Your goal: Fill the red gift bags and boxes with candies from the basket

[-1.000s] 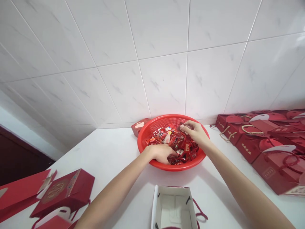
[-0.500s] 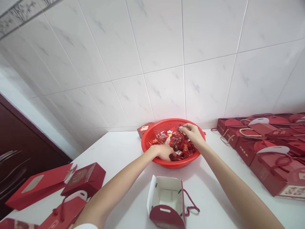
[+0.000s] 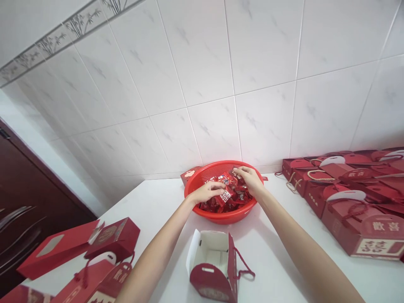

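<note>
A red plastic basket [image 3: 221, 218] of wrapped candies [image 3: 240, 195] stands against the tiled wall. My left hand [image 3: 206, 192] is over its left side, fingers closed on a red candy packet [image 3: 225, 196] with a white pattern. At the basket's right rear, my right hand [image 3: 251, 179] pinches a small dark-wrapped candy [image 3: 234, 172], partly hidden by the fingers. In front of the basket, an open red gift box [image 3: 212, 275] with a cream inside stands empty, its rope handle [image 3: 244, 269] hanging to the right.
Rows of closed red gift boxes [image 3: 344, 214] fill the right side of the white table [image 3: 151, 198]. Several more boxes [image 3: 115, 237] stand at the left front, beside my left forearm. Another red box [image 3: 188, 173] sits behind the basket. A dark door [image 3: 28, 202] is at far left.
My left hand has risen out of the candies and now has the patterned packet. My right hand stays at the basket's rear with its candy. The view has shifted slightly.
</note>
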Tool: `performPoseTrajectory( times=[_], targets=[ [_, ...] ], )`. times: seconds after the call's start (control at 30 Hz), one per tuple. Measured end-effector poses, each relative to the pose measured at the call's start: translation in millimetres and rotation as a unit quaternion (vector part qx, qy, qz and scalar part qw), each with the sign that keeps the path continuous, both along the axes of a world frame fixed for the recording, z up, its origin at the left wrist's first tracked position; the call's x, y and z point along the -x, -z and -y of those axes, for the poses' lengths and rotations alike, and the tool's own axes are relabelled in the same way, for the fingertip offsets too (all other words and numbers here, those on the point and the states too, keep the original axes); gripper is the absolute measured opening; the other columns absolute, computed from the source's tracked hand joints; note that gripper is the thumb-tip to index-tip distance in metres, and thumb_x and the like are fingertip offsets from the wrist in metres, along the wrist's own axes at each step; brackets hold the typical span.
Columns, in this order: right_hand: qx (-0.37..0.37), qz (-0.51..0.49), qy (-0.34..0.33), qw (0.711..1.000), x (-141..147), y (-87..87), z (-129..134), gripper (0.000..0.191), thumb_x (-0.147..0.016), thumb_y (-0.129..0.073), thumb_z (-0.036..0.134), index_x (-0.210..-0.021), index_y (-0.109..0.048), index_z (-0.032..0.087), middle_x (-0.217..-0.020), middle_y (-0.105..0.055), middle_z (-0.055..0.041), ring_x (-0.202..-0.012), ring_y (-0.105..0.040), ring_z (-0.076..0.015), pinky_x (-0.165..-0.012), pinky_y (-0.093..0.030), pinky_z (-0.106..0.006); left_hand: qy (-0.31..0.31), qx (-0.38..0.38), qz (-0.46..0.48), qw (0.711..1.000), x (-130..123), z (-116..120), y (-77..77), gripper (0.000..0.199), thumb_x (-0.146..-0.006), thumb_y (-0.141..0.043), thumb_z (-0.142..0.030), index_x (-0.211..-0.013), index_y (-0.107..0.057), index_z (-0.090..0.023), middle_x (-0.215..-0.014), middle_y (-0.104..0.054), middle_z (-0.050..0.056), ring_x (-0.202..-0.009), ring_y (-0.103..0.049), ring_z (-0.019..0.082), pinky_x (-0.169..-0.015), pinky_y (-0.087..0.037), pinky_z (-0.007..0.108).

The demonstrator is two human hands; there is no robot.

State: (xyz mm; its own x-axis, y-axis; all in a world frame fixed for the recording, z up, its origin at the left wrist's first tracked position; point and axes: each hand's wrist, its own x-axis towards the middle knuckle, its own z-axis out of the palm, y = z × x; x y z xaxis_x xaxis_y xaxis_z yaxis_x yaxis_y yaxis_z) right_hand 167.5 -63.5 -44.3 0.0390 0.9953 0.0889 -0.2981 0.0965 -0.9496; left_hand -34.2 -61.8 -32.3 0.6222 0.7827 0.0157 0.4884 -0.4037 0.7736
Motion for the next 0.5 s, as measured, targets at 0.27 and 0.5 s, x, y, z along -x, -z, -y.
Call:
performPoseTrajectory(
  times=[0.27, 0.5],
  targets=[
    [-0.01, 0.007, -0.028, 1.0, 0.7, 0.0, 1.8, 0.045, -0.051, -0.081, 0.054, -0.06, -0.052, 0.02, -0.054, -0.048, 0.0052, -0.049, -0.043, -0.0098, -0.048, -0.035, -0.025, -0.141, 0.001, 0.115, 0.983, 0.4, -1.6, 3.1, 0.039, -0.087, -0.059, -0.048, -0.109, -0.062, -0.016, -0.094, -0.064, 0.004, -0.087, -0.061, 0.016, -0.084, -0.051, 0.03],
    [0.017, 0.024, -0.057, 0.998, 2.8, -2.7, 4.6, 0.039, -0.056, -0.079, 0.05, -0.062, -0.055, 0.02, -0.055, -0.048, 0.0048, -0.05, -0.045, -0.0106, -0.046, -0.038, -0.025, -0.142, -0.006, 0.148, 0.979, 4.7, -2.5, 7.0, 0.043, -0.085, -0.06, -0.043, -0.12, -0.058, -0.017, -0.112, -0.066, 0.008, -0.101, -0.062, 0.019, -0.087, -0.051, 0.03]
  ],
)
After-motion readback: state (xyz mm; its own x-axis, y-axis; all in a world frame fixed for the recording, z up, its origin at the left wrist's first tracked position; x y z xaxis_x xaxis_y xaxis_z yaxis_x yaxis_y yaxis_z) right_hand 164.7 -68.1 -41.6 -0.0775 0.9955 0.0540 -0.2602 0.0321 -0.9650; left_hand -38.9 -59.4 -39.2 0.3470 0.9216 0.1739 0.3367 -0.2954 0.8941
